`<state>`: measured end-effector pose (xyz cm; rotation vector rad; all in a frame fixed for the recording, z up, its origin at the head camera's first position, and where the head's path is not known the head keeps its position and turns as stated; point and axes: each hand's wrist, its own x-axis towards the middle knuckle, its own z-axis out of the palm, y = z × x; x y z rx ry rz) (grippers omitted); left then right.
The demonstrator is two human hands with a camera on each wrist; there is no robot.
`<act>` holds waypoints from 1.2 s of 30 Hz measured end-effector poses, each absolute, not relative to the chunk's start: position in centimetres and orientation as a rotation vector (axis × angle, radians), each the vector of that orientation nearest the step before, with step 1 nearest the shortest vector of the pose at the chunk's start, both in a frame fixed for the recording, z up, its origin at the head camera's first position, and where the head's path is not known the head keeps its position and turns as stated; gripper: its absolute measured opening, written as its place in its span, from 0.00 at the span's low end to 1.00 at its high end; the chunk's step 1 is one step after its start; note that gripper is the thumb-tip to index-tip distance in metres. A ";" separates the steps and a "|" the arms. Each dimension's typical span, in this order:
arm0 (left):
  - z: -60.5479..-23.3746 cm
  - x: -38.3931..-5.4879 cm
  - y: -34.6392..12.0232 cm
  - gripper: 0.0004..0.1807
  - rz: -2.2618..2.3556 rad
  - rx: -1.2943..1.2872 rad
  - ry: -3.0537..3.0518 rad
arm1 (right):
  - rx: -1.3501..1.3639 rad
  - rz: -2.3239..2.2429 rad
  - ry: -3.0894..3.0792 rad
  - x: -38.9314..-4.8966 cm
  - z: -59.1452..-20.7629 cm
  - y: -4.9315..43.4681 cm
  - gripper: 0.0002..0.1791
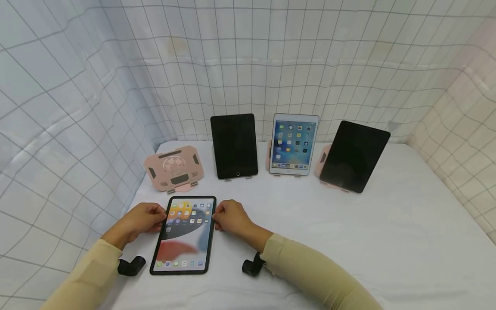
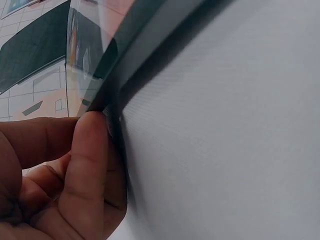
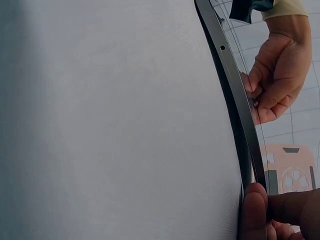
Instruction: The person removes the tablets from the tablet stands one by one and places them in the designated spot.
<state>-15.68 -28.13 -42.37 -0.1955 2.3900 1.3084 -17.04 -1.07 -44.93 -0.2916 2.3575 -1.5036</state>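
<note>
A black-rimmed tablet [image 1: 185,243] with a lit home screen lies face up near the front left, close over the white tabletop. My left hand [image 1: 140,221] pinches its left edge in the upper half between thumb and fingers. Across from it, my right hand [image 1: 234,218] pinches the right edge at about the same height. In the left wrist view the left thumb and forefinger [image 2: 85,155] meet at the tablet's thin side. The right wrist view has the right fingertips [image 3: 255,205] on the metal edge. Just beyond the tablet stands a pink stand [image 1: 160,177] with nothing on it.
Along the back, a dark tablet [image 1: 234,146], a white-framed lit tablet [image 1: 292,144] and another dark tablet [image 1: 354,157], tilted sideways, lean on stands. White checked curtains [image 1: 248,64] enclose the back and sides. Black wrist mounts [image 1: 131,266] sit by both sleeves.
</note>
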 end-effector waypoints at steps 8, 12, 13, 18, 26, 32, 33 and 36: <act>-42.1 -16.1 -27.9 0.09 1.194 -0.235 2.441 | -0.339 -1.462 2.409 -17.2 -45.0 -1.2 0.11; -42.2 -16.1 -27.7 0.09 1.148 -0.220 2.477 | -0.338 -1.445 2.419 -17.1 -44.9 -1.2 0.11; -42.3 -16.1 -27.7 0.09 1.138 -0.220 2.482 | -0.337 -1.444 2.421 -17.1 -44.9 -1.1 0.11; -42.4 -16.3 -27.8 0.09 1.105 -0.240 2.487 | -0.317 -1.459 2.411 -17.2 -45.0 -1.1 0.10; -42.2 -16.2 -28.1 0.08 1.080 -0.182 2.492 | -0.207 -1.493 2.209 -17.8 -44.9 -0.7 0.06; -40.9 -17.0 -28.0 0.09 0.976 -0.090 2.531 | -0.181 -1.611 1.919 -18.8 -44.7 1.2 0.08; -40.5 -17.2 -27.8 0.10 0.960 -0.085 2.551 | -0.197 -1.628 1.903 -18.9 -44.6 1.6 0.09; -39.5 -18.0 -27.1 0.13 0.943 -0.045 2.615 | -0.239 -1.675 1.902 -19.6 -44.3 3.0 0.13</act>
